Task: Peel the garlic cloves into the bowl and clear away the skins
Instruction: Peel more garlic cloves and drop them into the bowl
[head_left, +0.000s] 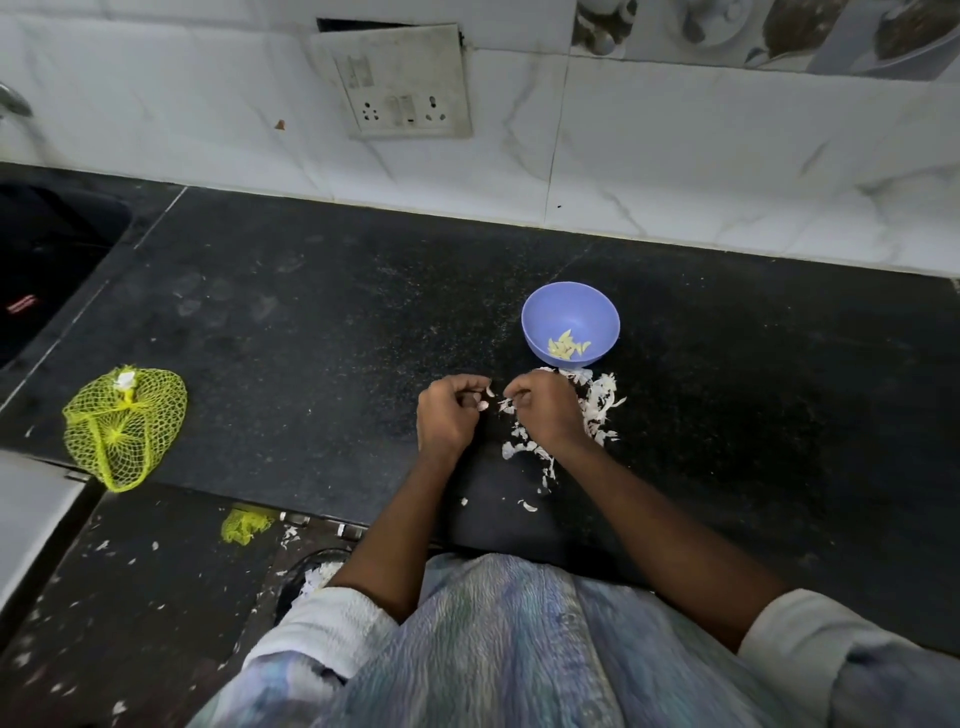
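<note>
A small blue bowl (570, 312) stands on the black counter and holds several peeled garlic cloves (567, 345). Just in front of it, my left hand (449, 415) has its fingers curled round a small garlic clove (482, 406) whose pale tip shows at the fingertips. My right hand (543, 410) sits close beside it, fingers curled, pinching a white scrap of skin (506, 405) between the two hands. A pile of white garlic skins (600, 405) lies under and to the right of my right hand, with loose flakes trailing toward the counter's front edge.
A yellow net bag (124, 426) lies at the counter's left end, near the dark sink (47, 249). A socket plate (405, 85) is on the tiled wall. Skin flakes and a yellow net scrap (244, 525) lie on the floor below.
</note>
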